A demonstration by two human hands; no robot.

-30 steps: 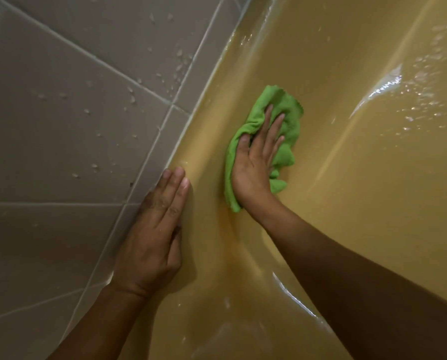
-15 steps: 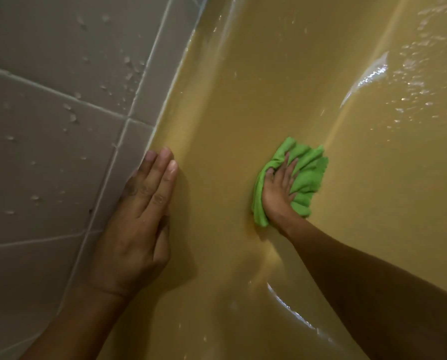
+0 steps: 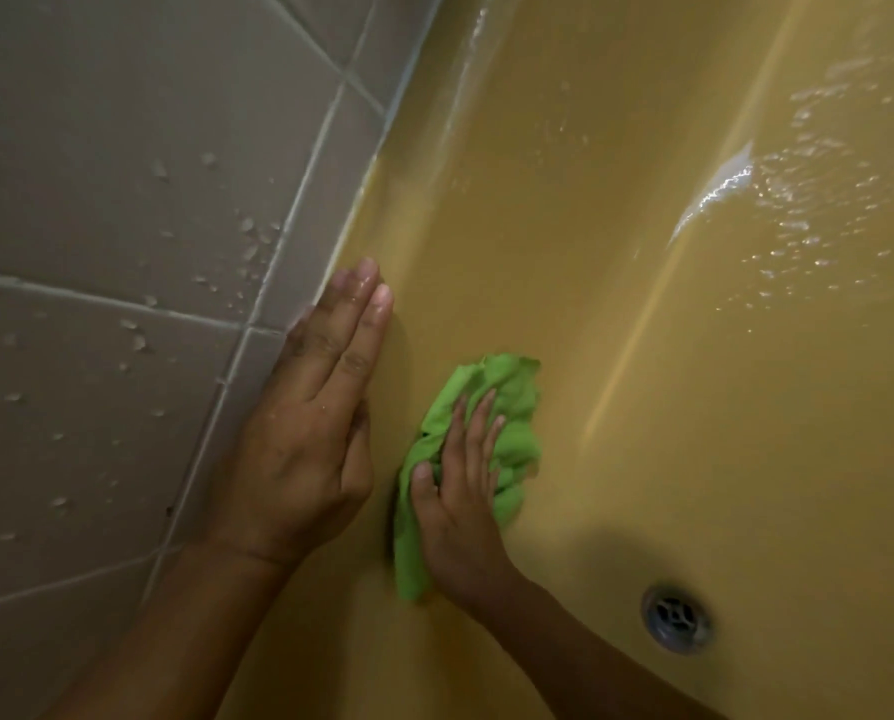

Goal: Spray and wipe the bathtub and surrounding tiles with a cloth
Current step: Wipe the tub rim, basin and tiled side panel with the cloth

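Green cloth sits bunched & creased on the inner wall of the yellow bathtub, low-centre in view, close to the tub's edge. Right hand lies flat on top of it, palm down, fingers straight & a bit spread, thumb out to the side on the fabric: pressing, not curled round it. Cloth sticks out past the fingertips at the top & below the wrist at the bottom.

Left hand is flat too, fingers straight & held together, resting along the edge where tub meets the tiles; holds nothing. Both hands are just beside each other, left thumb nr the cloth's edge; can't tell if they touch.

Grey tiles w/ pale grout lines fill the left side, w/ water drops scattered on them, esp. nr the tub. Tub wall is wet & glossy: a bright glare streak upper right, w/ many small beads of water around it. Round metal drain w/ crossbars sits in the tub bottom, lower right, just past the right forearm. Dark shadow falls btwn cloth & drain.
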